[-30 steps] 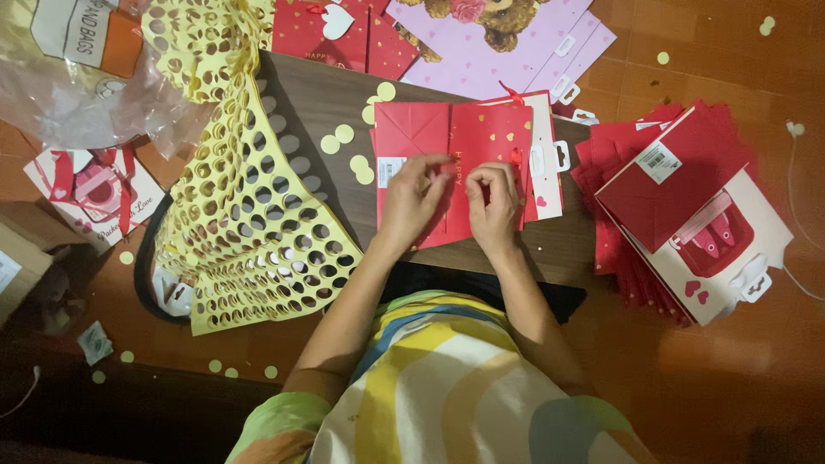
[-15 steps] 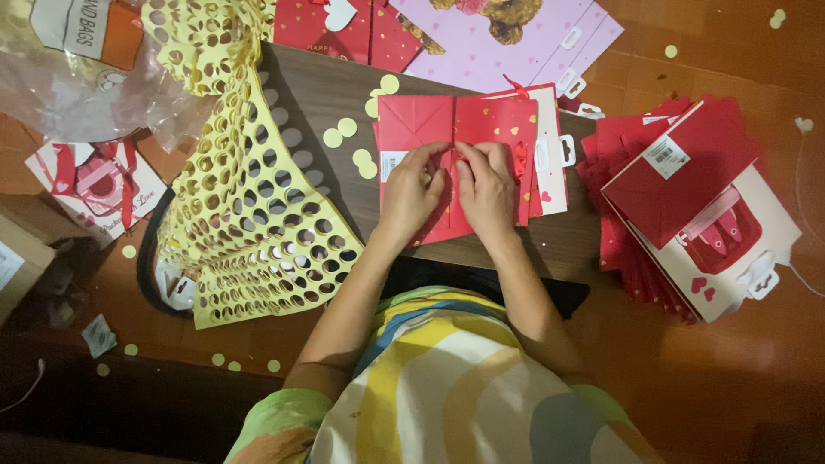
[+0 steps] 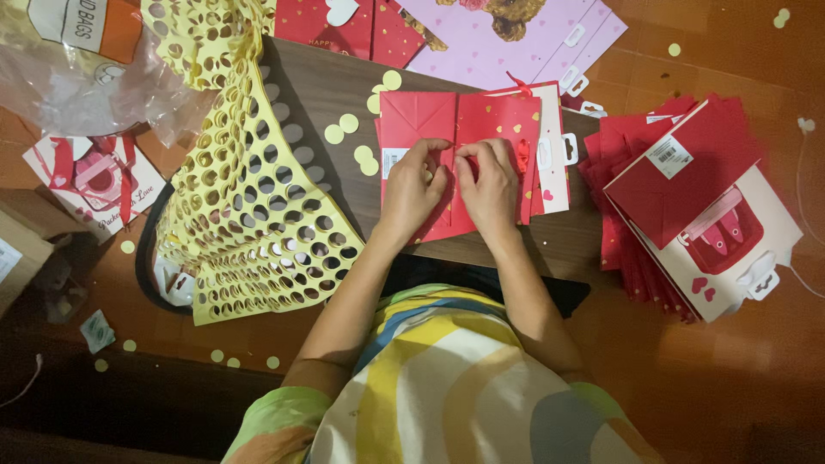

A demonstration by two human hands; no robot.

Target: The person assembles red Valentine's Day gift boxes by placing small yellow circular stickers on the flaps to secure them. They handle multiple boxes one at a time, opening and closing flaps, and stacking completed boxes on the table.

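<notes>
A flat folded red paper gift bag with small gold hearts [image 3: 468, 129] lies on the dark wooden bench [image 3: 318, 94], on top of other flat bags. The left hand [image 3: 414, 187] and the right hand [image 3: 491, 185] rest side by side on it, fingertips pinched together at its centre fold. Round yellow paper discs [image 3: 348, 125] lie just left of the bag, beside a yellow paper sheet punched full of holes [image 3: 241, 215]. To the right, on the floor, sits a stack of red bags [image 3: 679, 198].
</notes>
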